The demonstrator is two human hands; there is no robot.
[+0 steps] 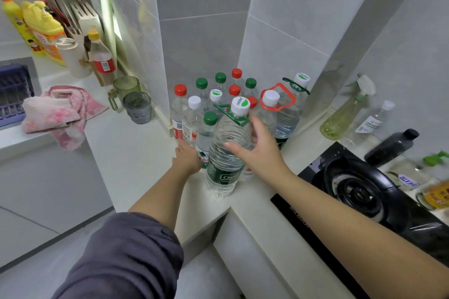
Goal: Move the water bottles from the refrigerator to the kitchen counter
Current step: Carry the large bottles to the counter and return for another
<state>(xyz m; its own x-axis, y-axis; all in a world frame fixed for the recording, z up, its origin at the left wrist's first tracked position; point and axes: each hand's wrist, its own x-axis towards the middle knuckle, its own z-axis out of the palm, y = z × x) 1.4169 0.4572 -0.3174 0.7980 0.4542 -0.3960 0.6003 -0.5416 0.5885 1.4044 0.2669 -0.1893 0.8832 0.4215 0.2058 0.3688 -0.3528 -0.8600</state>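
Two bottles are held on the surface (136,148), in front of a cluster of bottles (228,90).
The large bottle (226,153), white-capped and green-handled, stands near the surface's edge and is gripped at mid-body by the right hand (260,150), fingers (254,128) curled behind it. The small green-capped bottle (206,133), just beside it, is gripped low down by the left hand (188,156).

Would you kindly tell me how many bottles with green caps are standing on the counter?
4. A front bottle by the left hand, plus a back-left bottle, back-middle bottle and back-right bottle. More may hide behind the big bottles.
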